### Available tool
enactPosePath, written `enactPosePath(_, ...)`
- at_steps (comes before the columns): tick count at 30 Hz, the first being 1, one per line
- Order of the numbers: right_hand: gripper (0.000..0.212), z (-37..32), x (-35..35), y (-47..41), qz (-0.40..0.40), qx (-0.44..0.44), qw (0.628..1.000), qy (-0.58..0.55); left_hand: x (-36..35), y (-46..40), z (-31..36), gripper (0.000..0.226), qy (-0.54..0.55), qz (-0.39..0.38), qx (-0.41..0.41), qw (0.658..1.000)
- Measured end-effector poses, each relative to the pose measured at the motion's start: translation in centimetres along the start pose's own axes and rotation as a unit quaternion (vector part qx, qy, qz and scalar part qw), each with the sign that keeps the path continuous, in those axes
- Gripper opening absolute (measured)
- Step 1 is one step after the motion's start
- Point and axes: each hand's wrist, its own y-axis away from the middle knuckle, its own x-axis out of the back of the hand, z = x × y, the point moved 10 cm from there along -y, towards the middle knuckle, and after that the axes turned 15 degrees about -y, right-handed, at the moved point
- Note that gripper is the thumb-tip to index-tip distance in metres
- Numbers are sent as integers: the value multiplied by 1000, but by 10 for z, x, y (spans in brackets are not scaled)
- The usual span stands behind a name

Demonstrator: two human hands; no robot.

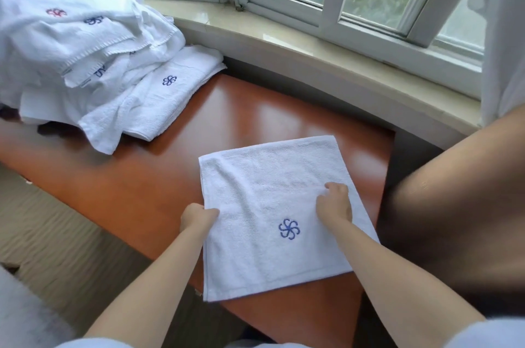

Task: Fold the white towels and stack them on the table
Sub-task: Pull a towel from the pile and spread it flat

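Note:
A white towel [272,200] with a blue pinwheel logo lies folded flat on the reddish-brown table [176,171], its near edge hanging a little over the table's front. My left hand [197,218] grips the towel's left edge with curled fingers. My right hand [335,202] rests on the towel's right half, fingers bent down into the cloth. A loose pile of white towels [74,43] with blue and red logos sits at the table's far left, one flatter towel [173,86] sticking out toward the window.
A curved stone windowsill [312,43] and white window frames run along the far side. A dark brown rounded object [454,205] stands close at the right of the table. A white curtain [505,35] hangs at the far right. Beige floor lies at the left.

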Motion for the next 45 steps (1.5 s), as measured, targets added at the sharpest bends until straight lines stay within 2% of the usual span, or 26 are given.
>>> enactPosePath(3, 44, 21, 28, -9, 41, -67, 995, -64, -6, 3, -2, 28, 0, -20, 23, 1000)
enactPosePath(8, 44, 32, 51, -16, 66, -129, 988, -49, -13, 13, -2, 37, 39, -29, 38, 998)
enactPosePath(11, 40, 35, 45, -19, 23, -160, 978, -128, -7, 22, -6, 42, 67, -12, 54, 996)
enactPosePath(14, 33, 37, 37, -10, -23, -211, 947, -242, 1, 35, -2, 27, 111, 18, 34, 993)
enactPosePath(17, 24, 34, 33, 3, -51, -235, 919, -313, 10, 48, 8, 47, 146, 68, -11, 987)
enactPosePath(19, 24, 33, 32, 14, -47, -241, 897, -367, 20, 62, 17, 48, 160, 100, -50, 981)
enactPosePath(23, 33, 18, 56, 27, 32, -156, 889, -430, 49, 95, 33, 43, 223, 167, -115, 953)
enactPosePath(26, 32, 16, 93, 40, 147, -120, 858, -477, 74, 118, 22, 13, 332, 233, -85, 910)
enactPosePath(27, 31, 18, 105, 47, 188, -120, 845, -487, 78, 125, 14, 11, 377, 244, -62, 891)
enactPosePath(29, 33, 19, 126, 60, 248, -119, 826, -492, 84, 139, 3, 27, 431, 250, -32, 866)
enactPosePath(31, 39, 16, 140, 74, 283, -111, 819, -487, 93, 154, -1, 37, 436, 266, -46, 858)
enactPosePath(35, 38, 8, 148, 89, 302, -103, 802, -506, 102, 168, -8, 18, 424, 281, -30, 860)
enactPosePath(37, 36, 4, 147, 91, 297, -105, 802, -508, 103, 164, -12, 20, 426, 266, 2, 865)
enactPosePath(40, 33, -3, 147, 88, 288, -107, 815, -491, 98, 151, -7, 12, 421, 200, 37, 884)
enactPosePath(42, 32, -19, 140, 74, 236, -94, 867, -429, 100, 137, 5, 19, 415, 155, 25, 896)
enactPosePath(45, 45, -41, 100, 46, 89, -60, 947, -303, 95, 112, 33, 15, 389, 84, -54, 916)
